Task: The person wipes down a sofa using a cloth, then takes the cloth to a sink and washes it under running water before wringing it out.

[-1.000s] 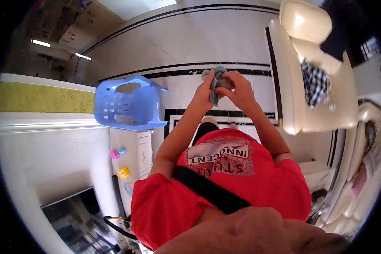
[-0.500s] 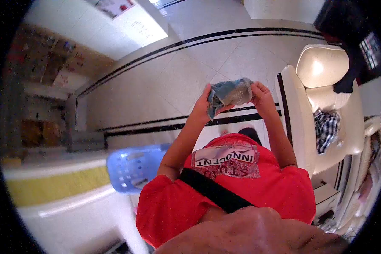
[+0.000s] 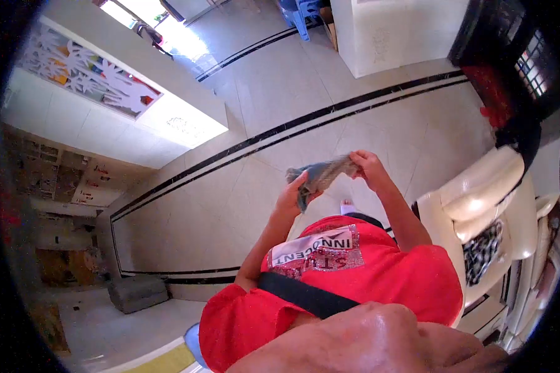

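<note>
Stretched between my two hands is a crumpled blue-and-grey cloth (image 3: 327,175), held out in front of my body above the tiled floor. My left hand (image 3: 289,198) grips its left end, with fingers and thumb closed on the fabric. At the other end, my right hand (image 3: 368,168) pinches the lighter grey part. A fold hangs down beside my left hand. Whether the cloth is a garment or a rag, I cannot tell.
To the right stands a cream leather armchair (image 3: 473,193) with a black-and-white checked cloth (image 3: 483,252) on its seat. A grey block-like stool (image 3: 137,293) is at lower left. A white partition (image 3: 186,118) rises at upper left. Black stripes edge the floor tiles.
My view has turned and tilted up, showing more of the room ahead. The blue basket has mostly left view. Both hands still hold the cloth, which now appears narrower and more edge-on.
</note>
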The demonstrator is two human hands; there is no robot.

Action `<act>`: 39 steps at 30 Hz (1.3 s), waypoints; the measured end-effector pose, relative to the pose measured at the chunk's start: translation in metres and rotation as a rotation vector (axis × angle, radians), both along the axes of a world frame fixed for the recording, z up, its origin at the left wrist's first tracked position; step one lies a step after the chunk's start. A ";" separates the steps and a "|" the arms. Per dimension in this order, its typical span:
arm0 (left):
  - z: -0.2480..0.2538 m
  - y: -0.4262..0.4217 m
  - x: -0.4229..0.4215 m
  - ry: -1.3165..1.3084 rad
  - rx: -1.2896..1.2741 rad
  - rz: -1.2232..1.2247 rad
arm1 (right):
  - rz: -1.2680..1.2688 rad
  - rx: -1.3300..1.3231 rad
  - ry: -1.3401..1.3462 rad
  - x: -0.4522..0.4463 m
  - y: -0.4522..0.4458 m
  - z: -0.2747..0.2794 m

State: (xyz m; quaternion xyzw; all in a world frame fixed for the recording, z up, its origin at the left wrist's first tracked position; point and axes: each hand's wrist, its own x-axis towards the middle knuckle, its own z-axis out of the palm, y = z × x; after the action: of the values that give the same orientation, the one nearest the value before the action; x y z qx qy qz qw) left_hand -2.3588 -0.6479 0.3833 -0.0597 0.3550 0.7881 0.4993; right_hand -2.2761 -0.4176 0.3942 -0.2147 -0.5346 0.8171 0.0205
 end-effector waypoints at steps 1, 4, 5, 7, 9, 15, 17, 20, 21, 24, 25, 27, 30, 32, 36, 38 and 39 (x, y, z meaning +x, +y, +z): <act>0.007 0.001 -0.019 -0.010 -0.022 0.093 | 0.059 0.016 0.023 -0.029 0.005 0.009; 0.009 -0.002 -0.091 0.015 0.007 0.198 | 0.182 0.273 0.061 -0.129 0.009 0.012; 0.009 -0.001 -0.114 0.028 0.000 0.233 | 0.175 0.280 0.065 -0.161 0.007 0.009; 0.002 -0.001 -0.165 0.051 0.010 0.252 | 0.193 0.685 0.214 -0.224 0.002 -0.006; -0.004 -0.002 -0.218 0.040 0.022 0.253 | 0.160 0.540 0.245 -0.283 -0.003 -0.019; 0.022 -0.006 -0.360 0.100 0.048 0.204 | 0.054 0.122 0.083 -0.390 -0.015 0.005; 0.043 0.006 -0.404 0.098 -0.026 0.192 | 0.034 0.163 0.070 -0.433 -0.006 0.008; 0.047 0.032 -0.459 0.115 -0.083 0.147 | 0.038 0.527 0.060 -0.482 0.008 -0.015; 0.048 0.039 -0.469 0.117 -0.064 0.092 | -0.047 0.474 0.128 -0.489 0.005 -0.008; 0.035 0.078 -0.526 0.071 -0.055 -0.030 | -0.124 0.233 0.236 -0.529 0.011 0.010; 0.035 0.090 -0.544 0.085 -0.075 -0.060 | -0.097 0.057 0.293 -0.547 0.013 0.010; 0.039 0.112 -0.577 0.128 -0.123 -0.069 | 0.007 0.193 0.323 -0.587 0.024 0.007; 0.037 0.112 -0.636 0.148 -0.140 -0.051 | 0.187 0.441 0.284 -0.642 0.036 0.014; 0.046 0.109 -0.682 0.167 -0.230 0.056 | 0.296 0.674 0.169 -0.702 0.039 0.009; 0.051 0.050 -0.748 0.308 -0.387 0.317 | 0.545 0.467 0.106 -0.778 0.010 0.062; 0.053 0.046 -0.806 0.250 -0.495 0.486 | 0.666 0.506 0.098 -0.857 0.009 0.061; 0.055 0.036 -0.832 0.252 -0.476 0.508 | 0.689 0.498 0.118 -0.887 0.000 0.066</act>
State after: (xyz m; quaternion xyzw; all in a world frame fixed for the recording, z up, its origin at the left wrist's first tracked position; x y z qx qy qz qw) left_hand -3.1905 -0.6122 0.4384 -0.1628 0.5609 0.7834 0.2124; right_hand -3.1632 -0.4179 0.4597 0.0349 -0.7538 0.6333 -0.1717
